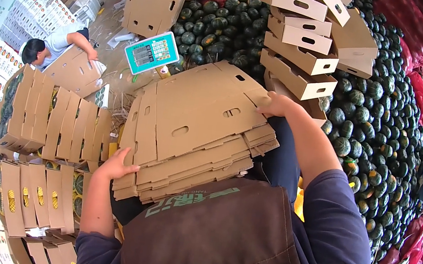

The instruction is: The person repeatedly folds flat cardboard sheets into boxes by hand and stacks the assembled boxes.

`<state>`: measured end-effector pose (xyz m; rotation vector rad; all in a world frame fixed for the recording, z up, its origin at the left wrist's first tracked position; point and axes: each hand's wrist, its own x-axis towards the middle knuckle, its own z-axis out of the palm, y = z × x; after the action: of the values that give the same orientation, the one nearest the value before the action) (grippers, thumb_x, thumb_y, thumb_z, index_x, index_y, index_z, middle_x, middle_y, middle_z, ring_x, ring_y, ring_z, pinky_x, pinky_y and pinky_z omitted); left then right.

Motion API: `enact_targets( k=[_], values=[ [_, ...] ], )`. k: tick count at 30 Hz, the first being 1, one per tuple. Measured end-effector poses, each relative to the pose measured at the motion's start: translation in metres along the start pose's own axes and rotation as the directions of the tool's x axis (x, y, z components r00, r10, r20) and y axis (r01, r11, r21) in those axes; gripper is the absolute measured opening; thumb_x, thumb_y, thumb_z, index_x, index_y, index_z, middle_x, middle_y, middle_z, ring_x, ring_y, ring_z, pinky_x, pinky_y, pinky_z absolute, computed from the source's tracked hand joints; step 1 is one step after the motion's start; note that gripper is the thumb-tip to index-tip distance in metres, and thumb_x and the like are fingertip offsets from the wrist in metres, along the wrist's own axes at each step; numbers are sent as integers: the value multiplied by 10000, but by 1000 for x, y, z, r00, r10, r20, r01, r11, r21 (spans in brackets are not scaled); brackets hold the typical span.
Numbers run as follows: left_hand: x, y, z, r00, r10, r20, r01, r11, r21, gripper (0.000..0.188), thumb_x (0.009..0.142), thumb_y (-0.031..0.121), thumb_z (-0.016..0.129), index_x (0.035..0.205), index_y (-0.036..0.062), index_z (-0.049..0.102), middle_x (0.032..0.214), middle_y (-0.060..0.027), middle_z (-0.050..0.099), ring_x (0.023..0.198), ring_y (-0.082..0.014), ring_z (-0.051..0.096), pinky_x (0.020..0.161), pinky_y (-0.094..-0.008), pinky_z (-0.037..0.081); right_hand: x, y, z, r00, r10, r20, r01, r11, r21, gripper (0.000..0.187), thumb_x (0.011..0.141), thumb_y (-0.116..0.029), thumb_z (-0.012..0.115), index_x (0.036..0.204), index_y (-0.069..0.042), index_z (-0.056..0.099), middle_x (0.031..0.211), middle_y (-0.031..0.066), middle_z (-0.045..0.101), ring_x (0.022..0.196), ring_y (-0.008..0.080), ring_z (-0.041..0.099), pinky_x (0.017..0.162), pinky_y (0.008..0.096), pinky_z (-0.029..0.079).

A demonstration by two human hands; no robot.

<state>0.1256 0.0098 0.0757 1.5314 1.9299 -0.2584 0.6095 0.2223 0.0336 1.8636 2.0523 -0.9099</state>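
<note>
A stack of flattened cardboard boxes (200,114) lies across my lap, its sheets slightly out of line along the near edge. At its left edge, my left hand (119,165) grips the stack, with the thumb on top and a finger along the side. My right hand (276,104) is closed over the far right edge of the top sheet; its fingertips are partly hidden. Oval hand holes and cut slots show in the top sheet. A brown apron (213,235) covers my front just below the stack.
Dark green squashes (368,132) heap up at right and behind. Folded open cartons (302,42) are stacked beyond my right hand. A teal scale display (151,53) stands ahead. Filled cartons (69,123) line the left, where another person (63,49) bends over a cardboard sheet.
</note>
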Motion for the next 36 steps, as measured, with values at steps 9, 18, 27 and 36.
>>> enact_targets(
  k=[9,18,27,36],
  values=[
    [8,-3,8,997,40,-62,-45,996,-83,893,702,436,723,1385,75,274,1405,-191,307,1269,-323,350,1023,-393,334,-63,-23,-19,877,-476,-58,469,876,-111,700,673,-326,720,1277,-95,455,1153,155,528,1100,302,500,933,359,402],
    [-6,-87,4,905,170,-389,-423,294,-857,247,912,291,479,1042,99,562,1063,-48,575,1013,-187,539,856,-344,438,-86,-12,-41,527,-401,-749,788,561,254,160,845,-165,624,914,-21,629,885,56,578,759,106,519,679,250,434],
    [-57,36,-40,739,600,-308,-669,709,-224,445,930,320,438,1249,10,444,1222,-116,498,1147,-220,447,982,-338,342,-158,-22,-56,569,-268,-777,787,450,422,205,842,-282,631,812,-92,557,708,-29,509,684,37,452,582,250,405],
    [-3,26,-37,505,-24,-863,-543,769,-338,381,918,298,467,1176,20,511,1167,-188,524,1091,-303,489,928,-395,381,-165,15,-10,616,-148,-774,690,576,438,448,863,-307,583,1177,-63,375,976,154,587,912,282,585,799,394,448]
  ],
)
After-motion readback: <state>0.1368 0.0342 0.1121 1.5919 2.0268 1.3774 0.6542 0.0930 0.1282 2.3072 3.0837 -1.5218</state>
